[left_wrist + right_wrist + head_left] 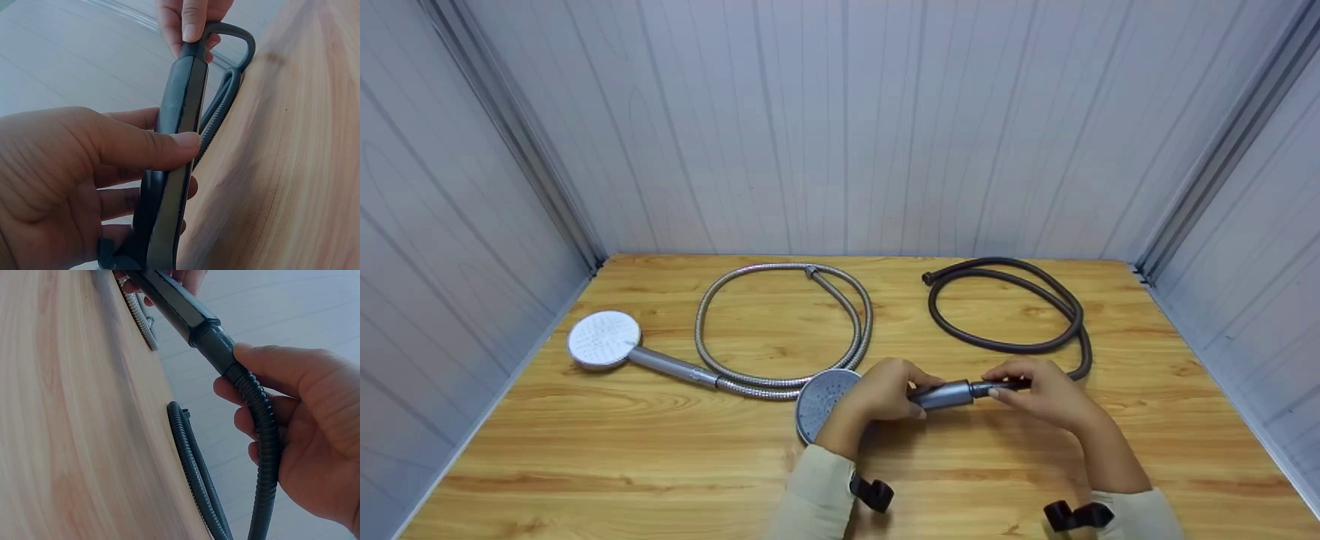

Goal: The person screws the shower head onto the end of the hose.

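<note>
A grey-faced shower head [819, 401] is held above the table, its dark handle [183, 107] gripped by my left hand [885, 391] with the thumb laid across it. At the handle's end, the connector of a dark ribbed shower hose [264, 433] meets it; whether the two are fully joined I cannot tell. My right hand [1039, 390] pinches that connector [216, 349] between thumb and fingers. From there the hose runs back into a loop on the table, its free end [928, 277] at the far side. Part of the shower head's face is hidden behind my left wrist.
To the left lies a second shower head with a white face [604, 340] and a chrome handle [671, 366]. Its silver metal hose [701, 315] is coiled on the wooden table [660, 465]. Pale panel walls [840, 135] enclose the back and both sides.
</note>
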